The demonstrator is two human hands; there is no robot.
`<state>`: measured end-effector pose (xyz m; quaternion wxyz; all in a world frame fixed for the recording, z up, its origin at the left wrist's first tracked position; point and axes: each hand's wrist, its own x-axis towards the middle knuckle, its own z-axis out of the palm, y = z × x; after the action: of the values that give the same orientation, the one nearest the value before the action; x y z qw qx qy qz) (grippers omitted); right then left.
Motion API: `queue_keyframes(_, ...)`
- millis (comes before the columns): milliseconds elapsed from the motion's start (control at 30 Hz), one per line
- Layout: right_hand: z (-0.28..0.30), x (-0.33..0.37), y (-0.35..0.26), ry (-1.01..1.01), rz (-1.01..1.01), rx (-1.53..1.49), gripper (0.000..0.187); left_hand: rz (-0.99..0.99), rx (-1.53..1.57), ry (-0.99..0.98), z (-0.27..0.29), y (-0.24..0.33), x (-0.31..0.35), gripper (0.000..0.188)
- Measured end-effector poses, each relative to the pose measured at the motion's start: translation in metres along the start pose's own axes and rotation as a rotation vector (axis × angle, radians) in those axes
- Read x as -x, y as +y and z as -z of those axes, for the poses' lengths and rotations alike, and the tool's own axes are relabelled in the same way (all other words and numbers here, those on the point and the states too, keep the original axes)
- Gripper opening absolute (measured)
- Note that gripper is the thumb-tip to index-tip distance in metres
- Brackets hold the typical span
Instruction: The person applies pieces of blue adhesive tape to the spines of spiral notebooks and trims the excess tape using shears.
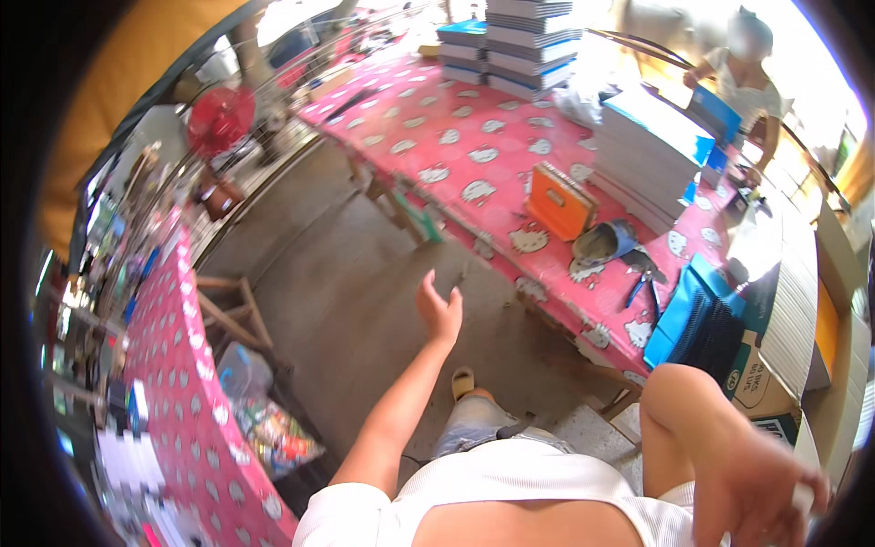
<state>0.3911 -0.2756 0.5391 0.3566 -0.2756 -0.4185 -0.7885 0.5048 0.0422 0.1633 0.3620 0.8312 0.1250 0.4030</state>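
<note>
My left hand hangs over the grey floor beside the pink table, thumb and fingers apart, with nothing in it. At the lower right, my right hand is raised close to the camera, near an open cardboard box. Its fingers are blurred, with a small pale spot among them; whether they hold anything is unclear. On the table near the box lie blue-and-black spiral-bound covers, pliers with blue handles, a round grey-blue container and an upright orange notebook.
Tall stacks of books stand on the table, with more stacks farther back. Across it, another person handles a blue cover. At left are a second pink-covered table, a wooden stool, a filled plastic bag and a red fan.
</note>
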Motion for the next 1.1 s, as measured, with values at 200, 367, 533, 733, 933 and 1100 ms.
queue_keyframes(200, -0.012, 0.216, 0.182, -1.059, -0.673, 0.545, 0.027, -0.573, 0.14, -0.639, -0.101, 0.115, -0.156, 0.073)
queue_keyframes(367, -0.024, 0.317, 0.318, -1.616, -0.65, 0.747, 0.039, -1.038, 0.001, -0.831, -0.191, 0.15, -0.192, 0.073)
queue_keyframes(533, -0.013, 0.364, 0.367, -1.952, -0.874, 0.806, 0.037, -0.952, 0.13, -1.093, -0.218, 0.147, -0.199, 0.055)
queue_keyframes(733, -0.014, 0.356, 0.383, -1.927, -0.873, 0.661, 0.034, -0.911, 0.287, -1.015, -0.197, 0.145, -0.188, 0.052)
queue_keyframes(933, -0.021, 0.376, 0.374, -2.041, -0.668, 0.68, 0.04, -0.859, 0.288, -0.951, -0.21, 0.164, -0.169, 0.047)
queue_keyframes(1100, -0.021, 0.36, 0.4, -1.973, -1.041, 0.446, 0.044, -0.895, 0.364, -0.878, -0.224, 0.168, -0.156, 0.045)
